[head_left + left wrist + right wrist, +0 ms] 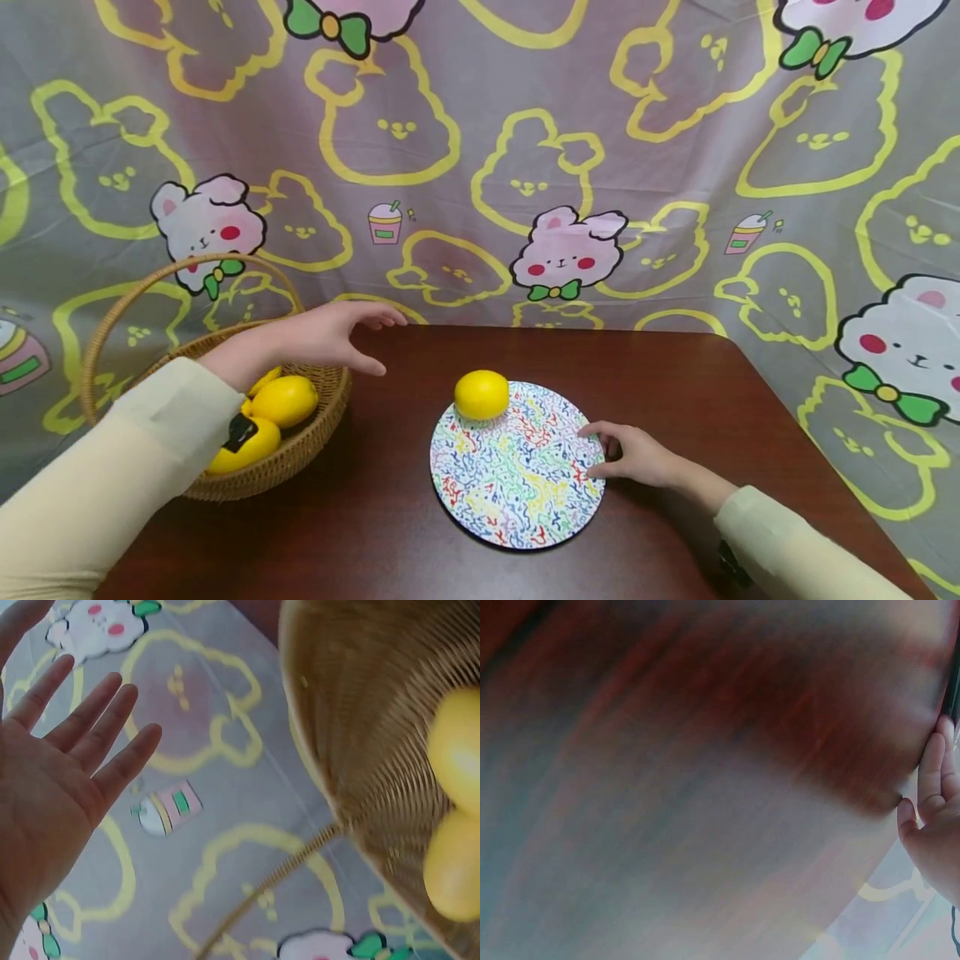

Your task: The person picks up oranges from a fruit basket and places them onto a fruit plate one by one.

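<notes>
A yellow lemon (482, 395) sits at the back left edge of a flat round plate (517, 483) patterned with coloured squiggles. My right hand (630, 454) is at the plate's right edge, thumb and fingers spread apart and touching the rim. In the right wrist view part of that hand (937, 817) shows at the right border. My left hand (337, 333) hovers above the right rim of a wicker basket (300, 462), holding nothing. Its fingers are spread in the left wrist view. Several lemons (285, 402) lie in the basket, partly hidden by my left forearm.
A tall arched handle (112, 333) rises from the basket on the left. The dark wooden table (390, 533) ends at a patterned cloth (450, 167) hanging behind and at the right. Most of the right wrist view is a blurred, reflective tabletop.
</notes>
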Tool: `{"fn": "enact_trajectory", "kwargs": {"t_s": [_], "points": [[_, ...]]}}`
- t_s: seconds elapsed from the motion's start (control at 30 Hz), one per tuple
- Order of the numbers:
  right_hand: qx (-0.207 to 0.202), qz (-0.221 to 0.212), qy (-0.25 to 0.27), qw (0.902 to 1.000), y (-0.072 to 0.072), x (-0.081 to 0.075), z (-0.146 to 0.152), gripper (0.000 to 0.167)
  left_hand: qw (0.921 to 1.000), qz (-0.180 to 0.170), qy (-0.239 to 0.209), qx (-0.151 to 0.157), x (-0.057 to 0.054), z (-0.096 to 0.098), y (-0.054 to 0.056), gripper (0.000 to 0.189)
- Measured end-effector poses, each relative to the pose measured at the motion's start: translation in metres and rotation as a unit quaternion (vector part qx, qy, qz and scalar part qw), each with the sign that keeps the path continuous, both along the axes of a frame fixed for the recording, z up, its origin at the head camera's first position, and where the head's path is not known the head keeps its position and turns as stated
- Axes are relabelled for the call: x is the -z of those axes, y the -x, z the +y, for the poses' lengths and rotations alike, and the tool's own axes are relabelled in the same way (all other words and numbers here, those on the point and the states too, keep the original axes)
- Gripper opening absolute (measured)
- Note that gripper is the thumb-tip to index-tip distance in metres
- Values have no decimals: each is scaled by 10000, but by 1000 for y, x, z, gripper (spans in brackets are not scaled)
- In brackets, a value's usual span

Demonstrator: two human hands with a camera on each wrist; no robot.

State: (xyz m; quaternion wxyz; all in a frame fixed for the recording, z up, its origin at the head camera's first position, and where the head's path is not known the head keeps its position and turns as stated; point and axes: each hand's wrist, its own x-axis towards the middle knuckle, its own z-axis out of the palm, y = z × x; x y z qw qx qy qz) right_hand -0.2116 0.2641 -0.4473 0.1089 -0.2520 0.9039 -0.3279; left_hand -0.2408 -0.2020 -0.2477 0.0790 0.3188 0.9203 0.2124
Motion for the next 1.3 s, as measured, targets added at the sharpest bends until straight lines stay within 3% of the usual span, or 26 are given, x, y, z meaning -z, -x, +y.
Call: {"fn": "enact_trajectory", "kwargs": {"t_s": [0.27,0.47,0.6,0.77,1.1,1.3], "points": [[12,-40,-75,10000,0,-1,-1,56,9990,-20,322,-299,-11,-50,-10,63],[14,18,-91,10000,0,-3,-1,55,9970,87,592,-498,-3,-79,-6,66],[12,29,-123,9999,0,-3,-1,55,9968,-115,581,-533,6,-92,-2,67],[41,-22,-134,9999,0,-3,-2,56,9958,-478,586,-518,16,-100,3,67],[29,-2,-137,9999,0,-1,0,56,9912,-783,923,-534,23,-99,10,69],[8,57,-160,9999,-1,-3,-1,56,9866,-1134,1114,-373,32,-107,16,69]]}}
